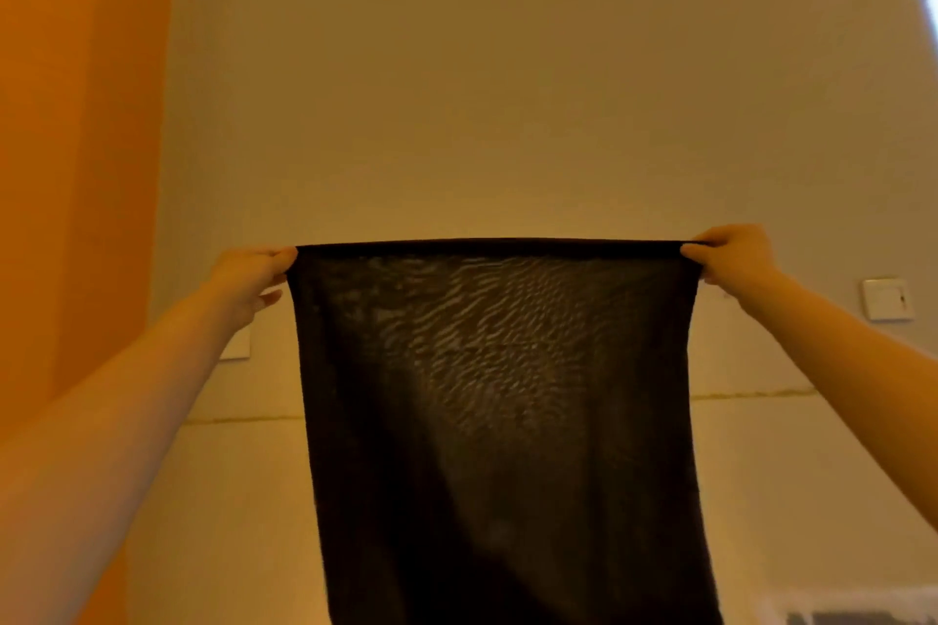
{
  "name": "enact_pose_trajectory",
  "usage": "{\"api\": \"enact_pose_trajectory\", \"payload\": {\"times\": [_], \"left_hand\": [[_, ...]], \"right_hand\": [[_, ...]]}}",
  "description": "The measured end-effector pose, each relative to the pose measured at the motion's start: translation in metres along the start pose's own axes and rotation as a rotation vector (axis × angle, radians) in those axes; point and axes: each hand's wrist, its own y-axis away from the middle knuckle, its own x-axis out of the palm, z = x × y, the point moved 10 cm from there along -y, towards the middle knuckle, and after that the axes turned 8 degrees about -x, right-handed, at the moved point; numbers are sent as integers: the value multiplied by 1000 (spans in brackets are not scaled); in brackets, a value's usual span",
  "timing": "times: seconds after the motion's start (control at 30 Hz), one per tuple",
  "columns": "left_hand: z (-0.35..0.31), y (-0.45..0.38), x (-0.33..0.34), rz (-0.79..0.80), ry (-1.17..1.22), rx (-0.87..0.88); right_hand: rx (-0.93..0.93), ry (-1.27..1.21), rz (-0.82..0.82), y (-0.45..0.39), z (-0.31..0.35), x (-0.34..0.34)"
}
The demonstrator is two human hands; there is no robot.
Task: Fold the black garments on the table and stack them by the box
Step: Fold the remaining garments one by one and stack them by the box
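Head view: the left hand (248,277) and right hand (731,254) each pinch a top corner of the sheer black garment (502,421), fingers clamped; its taut top edge runs level between them, its length hanging straight down before the wall (507,66).

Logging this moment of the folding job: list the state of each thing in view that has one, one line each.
black garment: held up in the air, top edge stretched taut between both hands, hanging down unfolded, sheer enough to let light through.
left hand: pinches the garment's top left corner.
right hand: pinches the garment's top right corner.
wall switch: mounted on the wall; on or off cannot be told.
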Motion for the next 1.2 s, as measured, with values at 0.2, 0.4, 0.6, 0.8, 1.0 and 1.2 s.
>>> {"api": "enact_pose_trajectory", "payload": {"times": [0.2, 0.4, 0.6, 0.8, 1.0, 1.2], "left_hand": [[9, -1, -1, -62, 136, -20], [18, 4, -2, -159, -339, 72], [13, 8, 2, -69, -231, 58], [21, 12, 2, 34, -192, 35], [20, 24, 3, 91, -180, 56], [26, 18, -2, 187, -321, 3]], "right_hand": [[-4, 7, 12, -1, 4, 4], [-56, -35, -25, 4, 10, -3], [46, -65, -5, 4, -2, -7], [108, -99, 17, 9, -14, -7], [115, -219, 74, 22, -4, -3], [136, -294, 149, 22, -6, 9]]}}
